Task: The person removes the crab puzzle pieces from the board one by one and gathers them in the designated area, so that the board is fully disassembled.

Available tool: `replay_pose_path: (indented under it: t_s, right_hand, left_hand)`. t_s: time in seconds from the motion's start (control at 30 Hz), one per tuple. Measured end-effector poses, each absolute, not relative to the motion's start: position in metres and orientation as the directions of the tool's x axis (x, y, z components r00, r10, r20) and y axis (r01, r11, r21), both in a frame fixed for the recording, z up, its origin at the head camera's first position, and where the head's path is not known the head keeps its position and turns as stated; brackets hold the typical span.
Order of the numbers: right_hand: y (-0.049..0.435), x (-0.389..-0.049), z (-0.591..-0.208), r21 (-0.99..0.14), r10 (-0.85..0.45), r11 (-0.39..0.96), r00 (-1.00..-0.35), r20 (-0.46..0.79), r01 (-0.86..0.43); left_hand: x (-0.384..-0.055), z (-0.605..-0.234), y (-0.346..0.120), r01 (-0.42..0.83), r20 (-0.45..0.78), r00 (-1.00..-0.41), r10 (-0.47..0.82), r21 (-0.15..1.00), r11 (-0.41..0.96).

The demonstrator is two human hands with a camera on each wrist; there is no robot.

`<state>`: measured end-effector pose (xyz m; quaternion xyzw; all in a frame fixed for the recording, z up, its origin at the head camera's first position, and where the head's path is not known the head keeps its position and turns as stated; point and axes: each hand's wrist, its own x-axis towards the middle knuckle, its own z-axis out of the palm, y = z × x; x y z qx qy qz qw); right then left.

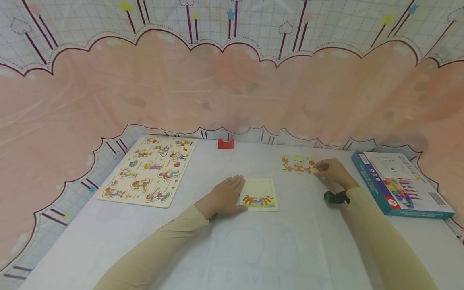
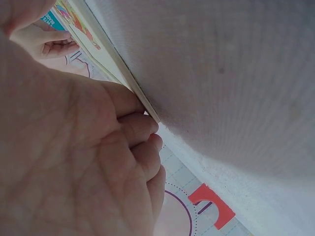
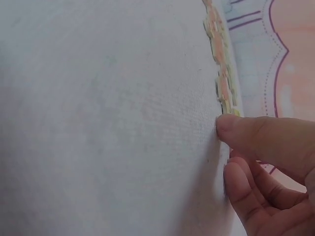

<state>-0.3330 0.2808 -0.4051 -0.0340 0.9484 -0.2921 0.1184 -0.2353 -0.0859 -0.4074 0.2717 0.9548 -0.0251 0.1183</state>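
Note:
A small wooden puzzle board (image 1: 258,184) lies on the table, with a red, rainbow-striped picture along its lower part. My left hand (image 1: 226,195) rests along its left edge, fingers extended and thumb near the lower left corner. In the left wrist view the fingertips touch the edge of the board (image 2: 140,93). Several yellow, red and orange puzzle pieces (image 1: 298,165) lie grouped to the right, beyond the board. My right hand (image 1: 335,171) pinches a yellow piece at the group's right end with thumb (image 3: 246,130) and forefinger; its fingers hide part of that piece.
At the left lies a large board (image 1: 145,173) with pictures of children. A red notched block (image 1: 225,143) stands at the table's back edge. The blue-and-white box (image 1: 402,185) is right of my right arm. A patterned cloth (image 1: 217,88) hangs behind.

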Motion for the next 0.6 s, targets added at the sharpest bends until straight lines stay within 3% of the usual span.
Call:
replay_pose_path:
  t_s: [0.6]
  right_hand:
    - [0.2836,-0.3405,-0.4056,-0.545,-0.162,0.838,-0.968,-0.193,-0.032]
  left_hand:
    - [-0.2356,-0.4081,-0.0863,0.529,-0.234,-0.823,0.518,0.020,0.849]
